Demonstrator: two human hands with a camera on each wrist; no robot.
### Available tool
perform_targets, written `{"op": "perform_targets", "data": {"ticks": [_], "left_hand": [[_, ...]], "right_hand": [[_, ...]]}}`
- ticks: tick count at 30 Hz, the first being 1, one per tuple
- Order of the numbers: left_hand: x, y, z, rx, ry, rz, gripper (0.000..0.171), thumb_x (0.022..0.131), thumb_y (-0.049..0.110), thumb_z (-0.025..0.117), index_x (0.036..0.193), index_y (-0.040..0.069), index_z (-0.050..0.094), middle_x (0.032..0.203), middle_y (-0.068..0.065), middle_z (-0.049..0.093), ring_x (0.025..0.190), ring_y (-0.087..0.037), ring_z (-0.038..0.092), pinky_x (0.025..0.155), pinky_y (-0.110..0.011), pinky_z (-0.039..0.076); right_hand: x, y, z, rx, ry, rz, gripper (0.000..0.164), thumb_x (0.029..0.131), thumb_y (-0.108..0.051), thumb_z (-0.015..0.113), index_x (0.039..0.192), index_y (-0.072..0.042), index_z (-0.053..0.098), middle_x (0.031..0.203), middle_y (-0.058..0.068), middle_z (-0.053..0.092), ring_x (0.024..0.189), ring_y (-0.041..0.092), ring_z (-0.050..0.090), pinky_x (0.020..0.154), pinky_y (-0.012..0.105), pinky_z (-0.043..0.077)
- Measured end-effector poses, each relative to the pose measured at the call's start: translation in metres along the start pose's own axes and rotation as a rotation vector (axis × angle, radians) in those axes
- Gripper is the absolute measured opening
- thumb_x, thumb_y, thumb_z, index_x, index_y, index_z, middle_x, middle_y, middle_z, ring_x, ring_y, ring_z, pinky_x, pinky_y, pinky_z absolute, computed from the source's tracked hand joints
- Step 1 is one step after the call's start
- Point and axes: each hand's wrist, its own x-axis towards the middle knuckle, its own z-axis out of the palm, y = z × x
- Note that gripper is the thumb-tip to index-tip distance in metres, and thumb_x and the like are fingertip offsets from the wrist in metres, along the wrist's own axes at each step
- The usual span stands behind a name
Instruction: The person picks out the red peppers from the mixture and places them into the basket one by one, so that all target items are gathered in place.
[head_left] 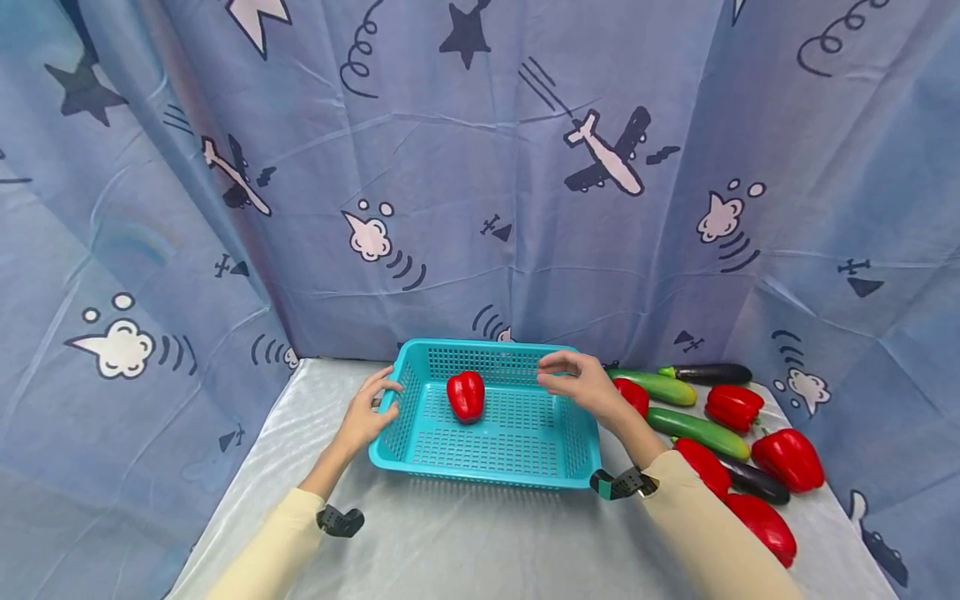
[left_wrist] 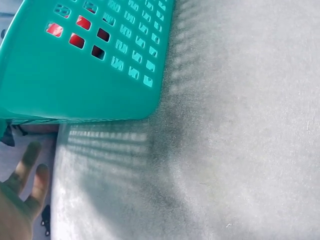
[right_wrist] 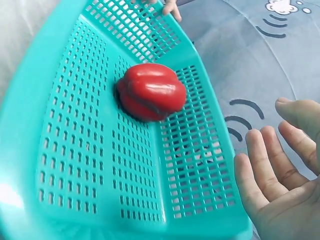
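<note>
Behind pale grey desk, blue curtain in folds, printed with dark stars, white-bodied planes and cloud puffs.

You face a blue-violet curtain hanging just behind the table; its folds drop to the table's back edge; more blue fabric flanks the table on your left and on your right; above the table you see at least 2 white-bodied planes, dark stars and cloud puffs printed there; your table's top is whitish, with a faint sheen; pale light and soft grey shadows lie across it.
</note>
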Motion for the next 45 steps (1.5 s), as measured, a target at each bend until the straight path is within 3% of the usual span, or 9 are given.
{"op": "perform_targets", "data": {"ticks": [7, 13, 18, 24, 27, 30, 34, 40, 45], "left_hand": [[-0.001, -0.002, 0.000, 0.000, 0.009, 0.002, 0.026, 0.091, -0.006, 0.066, 0.117, -0.006, 0.066, 0.156, -0.022, 0.037, 0.135, -0.042, 0.044, 0.096, -0.057, 0.047], [0.000, -0.002, 0.000, -0.003, 0.019, 0.015, 0.026, 0.090, -0.007, 0.066, 0.116, -0.004, 0.066, 0.156, -0.020, 0.038, 0.137, -0.041, 0.042, 0.096, -0.058, 0.046], [0.001, -0.002, 0.000, 0.001, 0.020, 0.034, 0.025, 0.091, -0.006, 0.066, 0.115, -0.005, 0.066, 0.156, -0.020, 0.039, 0.135, -0.042, 0.043, 0.094, -0.058, 0.047], [0.001, -0.001, 0.000, -0.008, 0.018, 0.020, 0.025, 0.091, -0.006, 0.066, 0.116, -0.003, 0.067, 0.156, -0.018, 0.039, 0.133, -0.041, 0.046, 0.095, -0.057, 0.048], [0.001, -0.001, 0.000, -0.013, 0.017, 0.009, 0.026, 0.090, -0.007, 0.067, 0.115, -0.001, 0.068, 0.156, -0.017, 0.039, 0.134, -0.040, 0.045, 0.096, -0.057, 0.047], [0.001, -0.001, 0.001, -0.013, 0.016, 0.009, 0.026, 0.090, -0.007, 0.067, 0.115, 0.001, 0.068, 0.156, -0.018, 0.039, 0.135, -0.040, 0.044, 0.096, -0.056, 0.047], [0.001, -0.001, 0.001, -0.010, 0.012, 0.008, 0.026, 0.091, -0.007, 0.067, 0.116, -0.002, 0.067, 0.156, -0.019, 0.039, 0.136, -0.041, 0.044, 0.097, -0.057, 0.047], [0.001, -0.001, 0.001, -0.006, 0.013, -0.010, 0.026, 0.090, -0.009, 0.066, 0.116, -0.004, 0.067, 0.156, -0.020, 0.039, 0.137, -0.040, 0.042, 0.097, -0.057, 0.046], [0.001, -0.002, 0.002, 0.001, 0.016, -0.010, 0.026, 0.090, -0.008, 0.066, 0.116, -0.005, 0.066, 0.156, -0.020, 0.038, 0.137, -0.040, 0.042, 0.097, -0.057, 0.046]], "right_hand": [[-0.018, 0.002, -0.017, 0.007, 0.031, 0.001, 0.034, 0.097, -0.014, 0.071, 0.125, 0.004, 0.062, 0.120, 0.025, 0.064, 0.107, 0.035, 0.066, 0.095, 0.052, 0.050], [-0.029, 0.008, -0.033, 0.006, 0.060, 0.018, 0.038, 0.098, -0.017, 0.071, 0.127, 0.004, 0.060, 0.122, 0.028, 0.063, 0.107, 0.033, 0.067, 0.091, 0.042, 0.054], [-0.037, 0.014, -0.050, 0.059, 0.087, 0.056, 0.046, 0.099, -0.018, 0.070, 0.132, 0.011, 0.055, 0.126, 0.035, 0.058, 0.107, 0.030, 0.068, 0.091, 0.041, 0.054], [-0.050, 0.020, -0.070, 0.106, 0.114, 0.096, 0.046, 0.099, -0.017, 0.069, 0.133, 0.011, 0.052, 0.123, 0.023, 0.063, 0.104, 0.017, 0.069, 0.092, 0.041, 0.052], [-0.057, 0.026, -0.080, 0.129, 0.121, 0.107, 0.048, 0.100, -0.016, 0.067, 0.135, 0.011, 0.049, 0.122, 0.018, 0.065, 0.106, 0.016, 0.068, 0.093, 0.039, 0.052], [-0.063, 0.032, -0.088, 0.136, 0.151, 0.130, 0.051, 0.100, -0.019, 0.067, 0.137, 0.010, 0.048, 0.126, 0.020, 0.063, 0.109, 0.020, 0.067, 0.093, 0.036, 0.052], [-0.068, 0.040, -0.097, 0.116, 0.199, 0.161, 0.053, 0.099, -0.023, 0.070, 0.138, 0.006, 0.050, 0.130, 0.025, 0.058, 0.111, 0.023, 0.066, 0.093, 0.037, 0.051], [-0.071, 0.051, -0.106, 0.042, 0.237, 0.192, 0.059, 0.098, -0.028, 0.071, 0.141, 0.006, 0.049, 0.128, 0.014, 0.059, 0.109, 0.017, 0.063, 0.090, 0.032, 0.053], [-0.071, 0.056, -0.113, -0.065, 0.251, 0.198, 0.068, 0.098, -0.035, 0.070, 0.146, 0.006, 0.045, 0.138, 0.022, 0.052, 0.115, 0.021, 0.056, 0.092, 0.031, 0.053]]}}
